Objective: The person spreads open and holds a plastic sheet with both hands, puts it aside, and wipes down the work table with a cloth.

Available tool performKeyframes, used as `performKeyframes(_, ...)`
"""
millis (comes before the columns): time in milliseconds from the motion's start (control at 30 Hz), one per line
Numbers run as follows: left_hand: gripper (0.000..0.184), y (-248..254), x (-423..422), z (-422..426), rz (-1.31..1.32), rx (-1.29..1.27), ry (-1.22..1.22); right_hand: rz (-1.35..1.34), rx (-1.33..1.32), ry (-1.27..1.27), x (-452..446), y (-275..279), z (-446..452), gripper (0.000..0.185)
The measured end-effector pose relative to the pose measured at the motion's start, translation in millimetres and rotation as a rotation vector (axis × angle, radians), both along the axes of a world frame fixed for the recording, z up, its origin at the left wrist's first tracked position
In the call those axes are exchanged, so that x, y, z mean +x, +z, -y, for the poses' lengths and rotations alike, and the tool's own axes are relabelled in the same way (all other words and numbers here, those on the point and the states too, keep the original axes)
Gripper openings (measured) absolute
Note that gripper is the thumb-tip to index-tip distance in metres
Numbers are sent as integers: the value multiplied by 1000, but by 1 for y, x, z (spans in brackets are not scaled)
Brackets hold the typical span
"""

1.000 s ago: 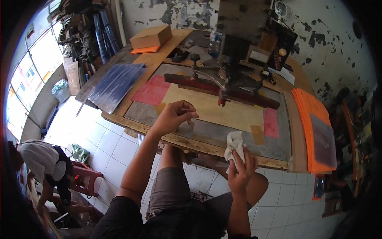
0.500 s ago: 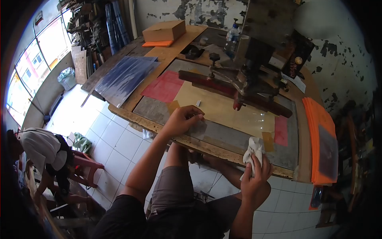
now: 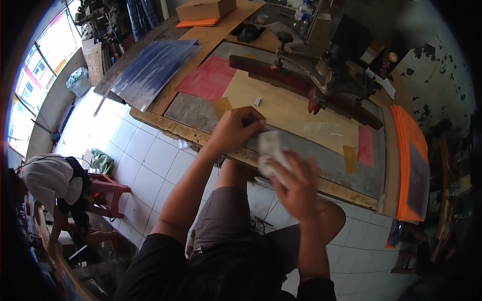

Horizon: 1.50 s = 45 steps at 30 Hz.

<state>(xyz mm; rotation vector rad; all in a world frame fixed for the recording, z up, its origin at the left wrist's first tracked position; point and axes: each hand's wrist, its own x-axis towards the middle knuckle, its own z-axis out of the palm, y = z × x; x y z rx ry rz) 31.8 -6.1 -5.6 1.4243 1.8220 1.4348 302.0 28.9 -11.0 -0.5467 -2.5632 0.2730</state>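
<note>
My left hand (image 3: 235,128) is closed in a pinch above the near edge of the grey board (image 3: 188,111); what it pinches is too small to make out. Blurred by motion, my right hand (image 3: 297,184) grips a crumpled white cloth (image 3: 271,149) just right of my left hand. Beyond both hands lies a pale yellow sheet (image 3: 291,116) with a small light piece (image 3: 257,101) on it. A pink sheet (image 3: 208,79) is at its left end and another pink piece (image 3: 366,145) at its right. The dark red bar (image 3: 301,88) of a press crosses above the sheet.
Clear plastic sheets (image 3: 153,67) lie at the table's left, an orange stack (image 3: 409,165) at its right. A cardboard box (image 3: 205,10) and a bottle (image 3: 304,11) stand at the back. A person (image 3: 55,180) bends near a red stool (image 3: 108,188) at the lower left.
My right hand has swung left with the cloth, close to my left hand, which stays pinched. The view has shifted, so the table sits higher in the frame.
</note>
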Motion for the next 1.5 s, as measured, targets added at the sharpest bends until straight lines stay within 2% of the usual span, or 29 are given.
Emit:
performKeyframes(67,23,-5,0,-2,32,13,14,-3,2,-171,43,-5,-20,45)
performKeyframes(200,21,-2,2,-3,-74,-5,2,41,70,-555,131,-13,-53,43)
performKeyframes(233,21,-2,2,-3,-107,1,-1,52,88,-653,140,-15,-56,42)
performKeyframes(333,19,-3,3,-3,-137,19,-14,-102,-4,-709,123,-25,-40,44)
performKeyframes(400,19,-1,2,-5,-114,26,-20,-22,-92,-626,74,-8,-1,50)
performKeyframes(467,19,0,4,-3,-67,6,-32,0,13,-299,43,-14,13,52)
performKeyframes(567,23,2,5,-1,-62,19,26,-2,-26,-250,14,-5,16,48)
performKeyframes(667,22,17,10,4,-108,-73,122,-9,-37,-286,18,-5,-6,49)
performKeyframes(767,23,10,12,1,-480,245,96,34,-45,-334,33,4,-36,49)
performKeyframes(867,24,8,10,6,-621,170,-193,28,-84,-370,45,6,-68,45)
performKeyframes(967,27,3,13,5,-655,74,-265,-8,-234,-450,42,10,-83,45)
performKeyframes(1067,33,-1,12,2,-658,42,-276,64,-48,-376,25,9,-65,45)
performKeyframes(1200,41,5,10,4,-675,36,-279,31,-137,29,0,10,-9,46)
performKeyframes(1300,41,3,11,3,-663,20,-263,77,-93,9,24,13,-24,47)
performKeyframes(1400,37,-2,10,2,-681,74,-259,48,-156,-324,54,15,-48,47)
performKeyframes(1500,36,-1,11,2,-685,75,-261,91,104,-585,56,-1,-50,47)
